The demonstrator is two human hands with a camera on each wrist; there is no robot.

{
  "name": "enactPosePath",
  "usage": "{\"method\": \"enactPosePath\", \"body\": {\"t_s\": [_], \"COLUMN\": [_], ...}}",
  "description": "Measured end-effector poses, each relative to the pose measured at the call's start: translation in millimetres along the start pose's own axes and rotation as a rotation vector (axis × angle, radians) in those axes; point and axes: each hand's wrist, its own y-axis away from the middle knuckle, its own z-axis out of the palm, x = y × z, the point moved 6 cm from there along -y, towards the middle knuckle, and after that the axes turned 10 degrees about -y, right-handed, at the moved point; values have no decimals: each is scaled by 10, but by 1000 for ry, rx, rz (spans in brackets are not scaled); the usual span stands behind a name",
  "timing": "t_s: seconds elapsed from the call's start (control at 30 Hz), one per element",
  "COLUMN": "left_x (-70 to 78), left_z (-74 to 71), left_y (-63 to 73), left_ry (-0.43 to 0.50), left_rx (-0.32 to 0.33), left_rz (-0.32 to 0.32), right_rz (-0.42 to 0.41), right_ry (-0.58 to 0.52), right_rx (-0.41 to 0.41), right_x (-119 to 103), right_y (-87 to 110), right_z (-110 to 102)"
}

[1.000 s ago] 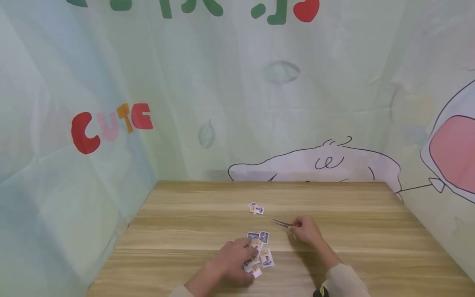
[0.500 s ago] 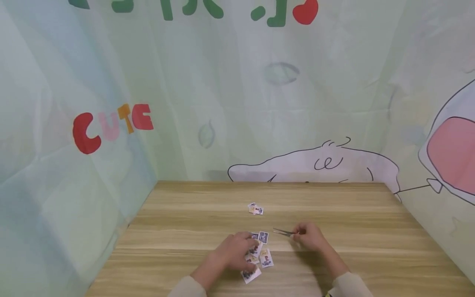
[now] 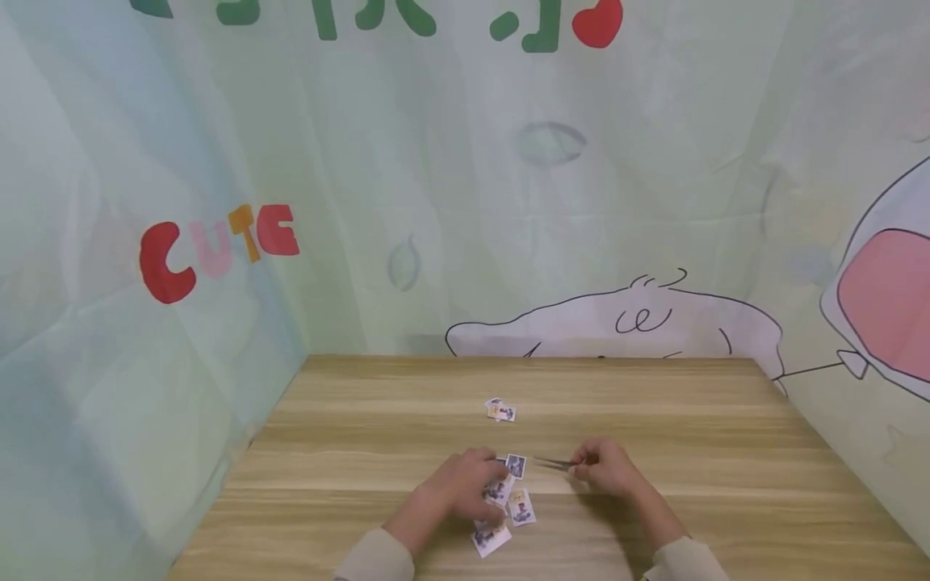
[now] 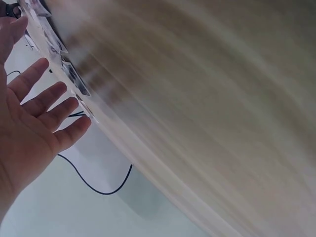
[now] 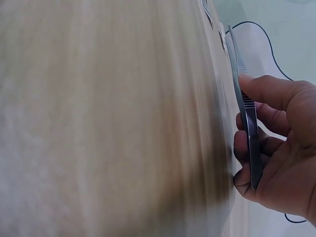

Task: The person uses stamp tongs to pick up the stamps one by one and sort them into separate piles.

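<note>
Several small printed paper cards or stickers lie loosely grouped on the wooden table in the head view, among them a white-edged one [image 3: 521, 507], a dark one [image 3: 517, 466] and a near one [image 3: 492, 539]. My left hand [image 3: 459, 486] hovers over or rests on the group's left side, hiding part of it. Its fingers look spread and relaxed in the left wrist view, the palm [image 4: 24, 133] holding nothing. To the right, my right hand [image 3: 606, 466] pinches metal tweezers [image 5: 252, 128] between thumb and fingers. Their tips point left towards the dark card, with nothing visible between them.
Farther back on the table [image 3: 378, 420] lies a small overlapping pile of similar cards [image 3: 501, 411]. A printed cloth backdrop [image 3: 407, 177] rises behind the table's far edge and along its sides.
My left hand has shifted slightly away from me, uncovering more of the near card, which has turned or slid towards me. My right hand with the tweezers has come a little nearer to me.
</note>
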Motion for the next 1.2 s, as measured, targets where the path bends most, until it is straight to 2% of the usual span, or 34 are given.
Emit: {"method": "enactPosePath", "body": {"t_s": [0.3, 0.5, 0.73, 1.2], "left_x": [-2, 1, 7, 14], "left_z": [43, 78, 87, 134], "left_y": [-34, -57, -69, -70], "left_ry": [37, 26, 14, 52], "left_rx": [5, 4, 4, -4], "left_rz": [-8, -9, -1, 0], "right_rz": [-54, -88, -55, -32], "right_ry": [23, 41, 32, 42], "right_rx": [-31, -60, -74, -70], "right_x": [-10, -41, -35, -27], "right_y": [-16, -30, -44, -64], "right_z": [55, 93, 99, 165]}}
